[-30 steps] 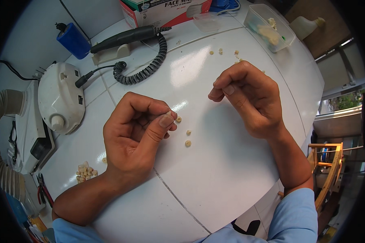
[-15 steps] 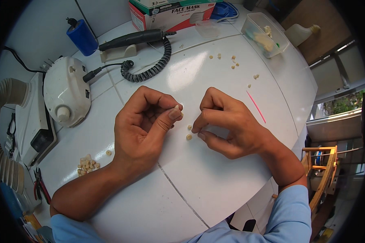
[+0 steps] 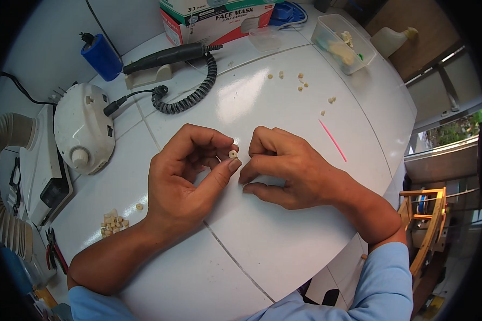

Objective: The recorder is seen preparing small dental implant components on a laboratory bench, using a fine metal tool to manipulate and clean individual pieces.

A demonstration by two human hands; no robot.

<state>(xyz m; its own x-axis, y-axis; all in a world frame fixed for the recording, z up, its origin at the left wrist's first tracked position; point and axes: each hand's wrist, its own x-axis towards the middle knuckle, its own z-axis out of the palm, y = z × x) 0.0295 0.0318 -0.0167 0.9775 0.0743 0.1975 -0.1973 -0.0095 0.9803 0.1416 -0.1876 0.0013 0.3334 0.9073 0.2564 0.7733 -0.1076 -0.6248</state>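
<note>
pinching a small cream bead [image 3: 233, 154] with the left hand [image 3: 179, 174], snug between thumb tip and forefinger tip, well clear of the palm, poised just beside with the right hand [image 3: 292, 171], curled narrow, cannot tell whether gripping anything

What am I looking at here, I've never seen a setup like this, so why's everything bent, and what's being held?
There's no robot: these are a person's own bare hands, seen from a fisheye camera worn on the head and looking down. That wide lens bends straight edges. The left hand pinches a small pale piece with a dark spot in its middle. The right hand is beside it, fingertips low; whether they hold anything, I can't tell. On the white tiled table lie a pile of similar pieces, a pink stick and, farther back, a dark pen-shaped tool resting on a stand.
</note>
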